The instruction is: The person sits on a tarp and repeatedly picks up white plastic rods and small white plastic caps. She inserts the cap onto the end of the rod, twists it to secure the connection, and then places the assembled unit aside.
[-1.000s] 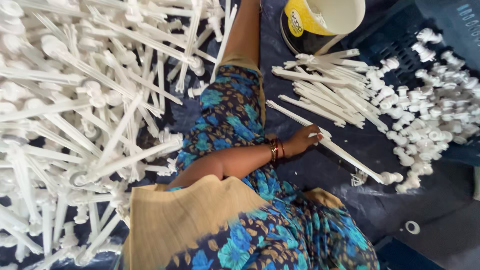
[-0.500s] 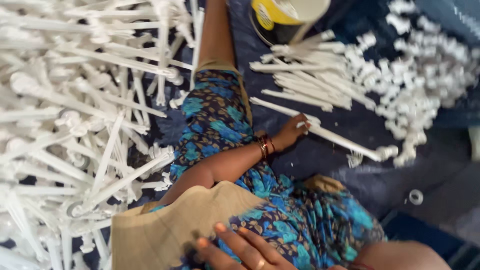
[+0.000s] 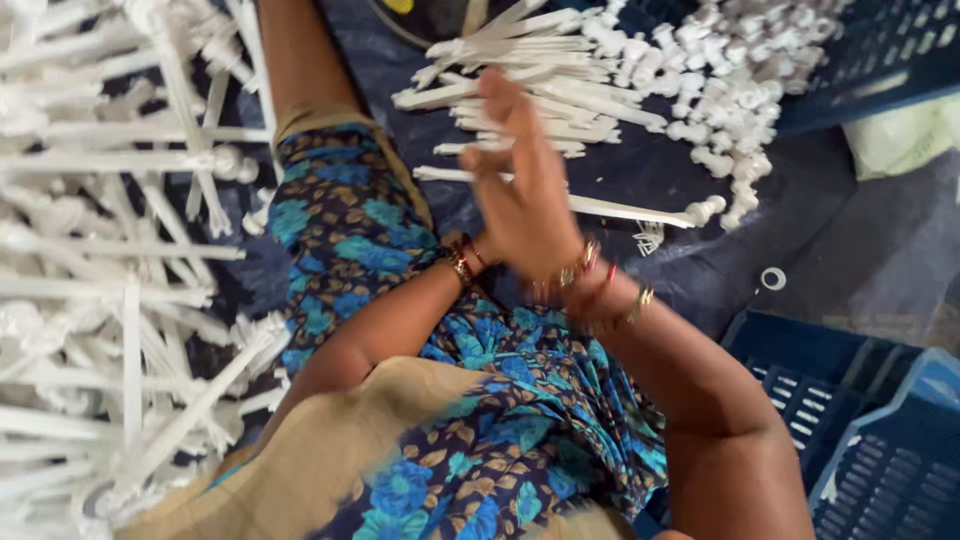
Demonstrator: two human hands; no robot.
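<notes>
Dark floor cloth, right hand newly raised, grip wide, left hand's grip hidden behind it.

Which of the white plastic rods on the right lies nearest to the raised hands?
The single long rod lying apart on the dark cloth, just beyond the hands. The other rods lie bundled further away, near the heap of small white pieces.

one long white plastic rod with a knobbed end lies flat across the dark blue sheet, apart from the bundle.
</notes>
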